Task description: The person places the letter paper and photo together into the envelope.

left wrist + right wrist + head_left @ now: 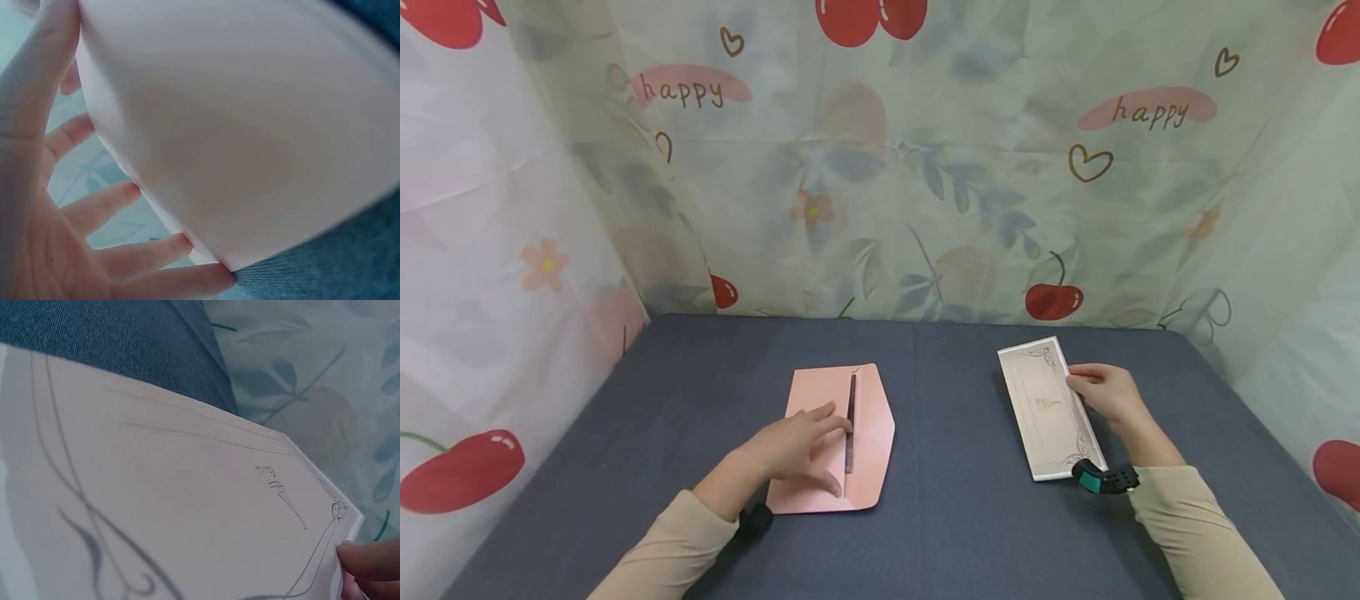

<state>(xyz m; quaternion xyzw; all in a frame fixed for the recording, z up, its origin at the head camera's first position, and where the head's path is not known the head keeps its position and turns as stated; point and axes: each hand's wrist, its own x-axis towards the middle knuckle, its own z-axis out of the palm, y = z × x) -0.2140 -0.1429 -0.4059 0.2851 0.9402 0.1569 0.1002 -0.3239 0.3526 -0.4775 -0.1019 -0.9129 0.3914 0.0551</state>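
Observation:
A pink envelope (820, 387) lies on the dark tabletop with its pointed flap (874, 442) folded out to the right. A narrow dark strip shows along its opening. Over the envelope's front is my left hand (801, 446), fingers spread and fairly straight, fingertips at the edge of the opening. In the left wrist view these fingers (103, 209) meet the envelope's pale edge. My right hand (1108, 392) pinches the right edge of a cream card (1037, 417), printed with grey scrollwork corners and a small central motif. In the right wrist view the card's face fills the foreground.
The dark cloth-covered table (940, 542) extends around both items. Patterned curtains (895, 233) with cherries, hearts and "happy" lettering close in the back and both sides. A black and teal band (1101, 477) sits at the right wrist, overlapping the card's lower corner in the head view.

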